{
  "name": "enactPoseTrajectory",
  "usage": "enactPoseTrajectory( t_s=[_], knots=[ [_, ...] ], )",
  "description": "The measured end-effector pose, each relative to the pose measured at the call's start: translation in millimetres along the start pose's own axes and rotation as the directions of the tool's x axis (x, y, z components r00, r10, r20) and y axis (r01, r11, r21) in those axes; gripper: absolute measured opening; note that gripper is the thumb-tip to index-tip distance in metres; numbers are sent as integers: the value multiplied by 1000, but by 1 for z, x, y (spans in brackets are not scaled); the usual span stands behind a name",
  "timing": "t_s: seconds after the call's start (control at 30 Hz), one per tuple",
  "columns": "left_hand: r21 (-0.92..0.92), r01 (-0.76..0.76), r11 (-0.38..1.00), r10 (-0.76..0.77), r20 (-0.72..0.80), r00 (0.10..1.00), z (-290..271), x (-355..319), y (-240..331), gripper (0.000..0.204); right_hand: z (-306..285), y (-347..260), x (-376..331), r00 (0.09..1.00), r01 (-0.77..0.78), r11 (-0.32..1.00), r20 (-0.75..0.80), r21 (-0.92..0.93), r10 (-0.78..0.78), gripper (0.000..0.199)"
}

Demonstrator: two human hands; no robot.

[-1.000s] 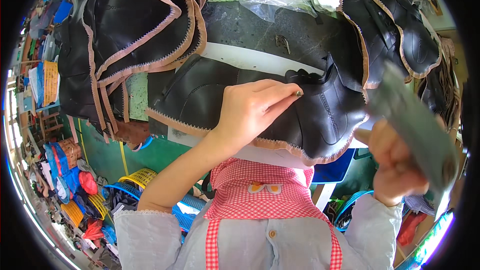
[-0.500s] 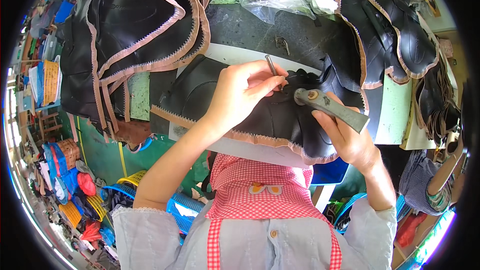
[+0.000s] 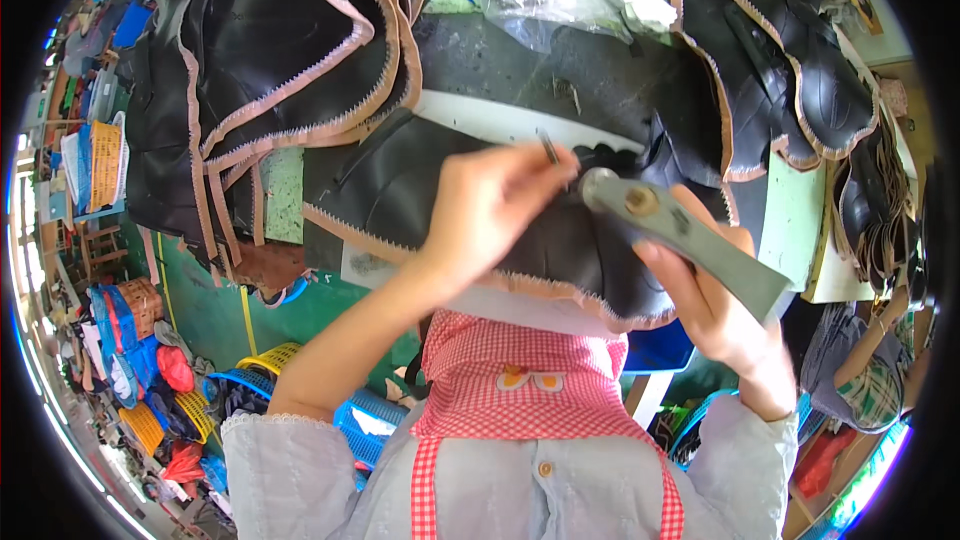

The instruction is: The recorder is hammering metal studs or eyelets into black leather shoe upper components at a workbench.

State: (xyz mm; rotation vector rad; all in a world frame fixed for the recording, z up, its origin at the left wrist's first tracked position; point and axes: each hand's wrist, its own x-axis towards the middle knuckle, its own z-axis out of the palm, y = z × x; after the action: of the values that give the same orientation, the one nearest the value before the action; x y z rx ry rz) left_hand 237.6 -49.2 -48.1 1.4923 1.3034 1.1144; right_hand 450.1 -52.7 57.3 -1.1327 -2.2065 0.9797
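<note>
Cutting black rubber piece (image 3: 420,190) on the tabletop (image 3: 790,210)
Left hand (image 3: 490,205) is pinching the edge, right hand (image 3: 715,305) is gripping metal shears (image 3: 680,240); next calls for steady closing

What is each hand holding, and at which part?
The right hand grips the metal shears by the handle; the left hand pinches a thin metal pin near its lower end.
</note>
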Motion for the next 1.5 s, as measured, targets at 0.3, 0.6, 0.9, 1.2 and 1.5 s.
enactPoseTrajectory(
  t_s=[0.3,0.6,0.9,1.2,1.5],
  knots=[
    [-345,365,865,-294,241,925,-28,15,5,18,18,24,-5,988,-90,996,129,23,87,13],
    [-208,211,955,-168,207,964,-24,9,6,17,15,26,-5,990,-86,995,116,47,80,13],
    [245,-320,915,319,45,947,-7,-12,11,13,-12,-3,-9,999,16,997,27,80,-19,24],
    [-243,327,913,-276,222,935,-31,9,5,20,22,21,-3,987,-79,996,146,36,73,14],
    [-144,68,987,-48,138,989,-26,-5,2,11,4,13,11,974,-137,989,190,52,125,15]
  ],
)
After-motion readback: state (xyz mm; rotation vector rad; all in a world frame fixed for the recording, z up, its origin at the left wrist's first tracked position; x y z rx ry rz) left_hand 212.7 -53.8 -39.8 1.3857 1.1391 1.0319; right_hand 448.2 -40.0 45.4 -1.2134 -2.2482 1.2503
